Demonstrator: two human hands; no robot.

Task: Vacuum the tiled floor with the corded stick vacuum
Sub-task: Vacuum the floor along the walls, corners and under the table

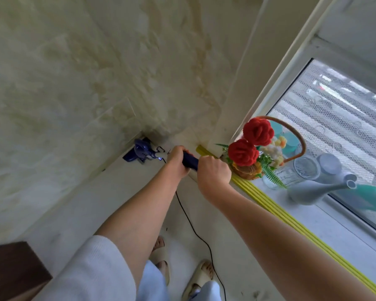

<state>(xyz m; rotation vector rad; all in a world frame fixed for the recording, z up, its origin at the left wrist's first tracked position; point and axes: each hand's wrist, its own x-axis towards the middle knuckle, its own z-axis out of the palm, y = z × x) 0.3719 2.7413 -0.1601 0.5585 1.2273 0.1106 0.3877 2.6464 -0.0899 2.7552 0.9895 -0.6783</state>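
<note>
The navy stick vacuum (pixel 142 151) is running away from both fists, its long axis pointing into the floor corner, head lying beyond the fingers. The left hand (pixel 178 161) is gripping farther down the handle, the right hand (pixel 214 173) clamped behind it; the black cord (pixel 191 224) is trailing back toward the sandalled feet.

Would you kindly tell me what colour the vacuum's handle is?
Dark navy blue; the handle shows between both hands in the head view.
</note>
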